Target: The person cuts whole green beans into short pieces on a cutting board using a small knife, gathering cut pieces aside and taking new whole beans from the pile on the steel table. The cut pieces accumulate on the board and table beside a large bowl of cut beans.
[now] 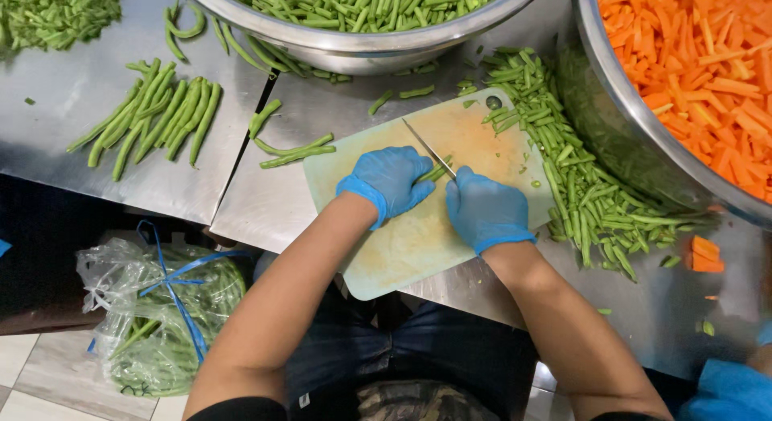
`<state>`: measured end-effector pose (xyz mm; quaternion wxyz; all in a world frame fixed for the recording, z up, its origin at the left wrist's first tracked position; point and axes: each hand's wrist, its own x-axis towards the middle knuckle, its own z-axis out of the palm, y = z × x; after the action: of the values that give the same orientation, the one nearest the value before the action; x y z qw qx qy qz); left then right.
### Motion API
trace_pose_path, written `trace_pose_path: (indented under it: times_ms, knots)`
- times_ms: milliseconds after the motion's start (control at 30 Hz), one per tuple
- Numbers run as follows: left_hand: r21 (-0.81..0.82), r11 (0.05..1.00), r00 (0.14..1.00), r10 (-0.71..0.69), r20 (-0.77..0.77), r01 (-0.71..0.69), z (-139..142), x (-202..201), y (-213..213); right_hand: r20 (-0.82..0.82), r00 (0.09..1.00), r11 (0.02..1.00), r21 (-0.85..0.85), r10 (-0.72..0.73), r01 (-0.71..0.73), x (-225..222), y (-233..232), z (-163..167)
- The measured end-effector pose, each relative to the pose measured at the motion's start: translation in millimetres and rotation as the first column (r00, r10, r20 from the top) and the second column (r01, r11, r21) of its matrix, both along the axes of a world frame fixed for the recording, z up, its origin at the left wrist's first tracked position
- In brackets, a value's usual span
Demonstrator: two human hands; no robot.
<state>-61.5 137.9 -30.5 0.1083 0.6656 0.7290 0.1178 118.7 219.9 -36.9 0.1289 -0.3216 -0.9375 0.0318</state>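
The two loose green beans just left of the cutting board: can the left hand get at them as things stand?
Probably yes. The left hand pins beans on the cutting board, and the two loose green beans lie on the steel table beside the board's left edge, with nothing between. It would have to let go first.

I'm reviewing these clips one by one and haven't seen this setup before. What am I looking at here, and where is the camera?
There is no machine here, only a person filmed by a camera on their own head, looking down. Both hands wear blue gloves. The left hand pins green beans on a pale cutting board; the right hand holds a knife over them. The steel table also carries a row of whole beans, a pile of cut beans, a bowl of beans and a bowl of carrot sticks. A bag of beans lies on the floor.
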Motion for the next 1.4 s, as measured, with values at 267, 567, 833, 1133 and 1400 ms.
trace_pose_path:
  times_ms: [267,567,833,1133,1400]
  knots:
    - [0.145,0.977,0.987,0.161,-0.024,-0.156,-11.9,17.8,-6.4,0.310,0.946,0.967,-0.198,-0.094,0.161,10.9,-8.5,21.2]
    - [0.226,0.953,0.977,0.213,-0.029,-0.201,-7.3,19.8,-14.5,0.473,0.881,0.916,-0.366,0.031,0.164,52.5,10.6,52.2]
    - [0.182,0.927,0.855,0.209,0.475,-0.328,-0.2,-8.4,-46.4,0.057,0.986,0.987,0.003,-0.158,0.158,43.9,20.0,31.8]
    - [0.446,0.803,0.915,0.302,0.268,-0.396,-15.5,30.2,-87.0,0.165,0.984,0.932,-0.361,0.072,-0.007,4.0,-46.5,22.3]
    - [0.413,0.821,0.919,0.361,0.157,-0.393,-21.1,41.1,-75.6,0.150,0.983,0.972,-0.222,0.107,-0.072,-15.3,-56.5,8.7]
